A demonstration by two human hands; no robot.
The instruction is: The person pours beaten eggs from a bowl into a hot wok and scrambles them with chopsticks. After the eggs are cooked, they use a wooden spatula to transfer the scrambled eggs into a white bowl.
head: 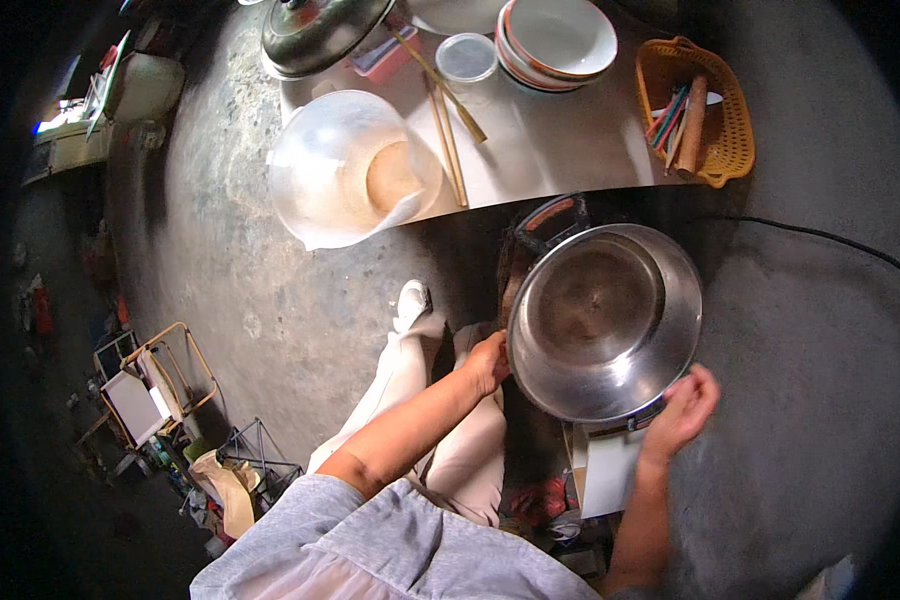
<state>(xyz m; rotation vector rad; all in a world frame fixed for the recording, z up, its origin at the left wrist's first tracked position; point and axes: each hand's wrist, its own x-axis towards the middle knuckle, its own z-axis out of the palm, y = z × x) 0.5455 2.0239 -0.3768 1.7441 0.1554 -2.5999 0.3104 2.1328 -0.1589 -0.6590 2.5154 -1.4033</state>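
Note:
A wide stainless steel pan lies in front of me to the right, its inside facing up and its base stained brown. One loop handle with a reddish-brown grip points towards the table; a dark handle is at the opposite side. My left hand grips the pan's left edge, with its fingertips hidden behind the rim. At the lower right rim, beside the dark handle, is my right hand with curled fingers; whether it grips the pan is unclear.
Ahead, a white table bears a translucent plastic basin, chopsticks, stacked enamel bowls, a lidded plastic tub, a domed lid and a yellow basket of utensils. A black cable runs at right.

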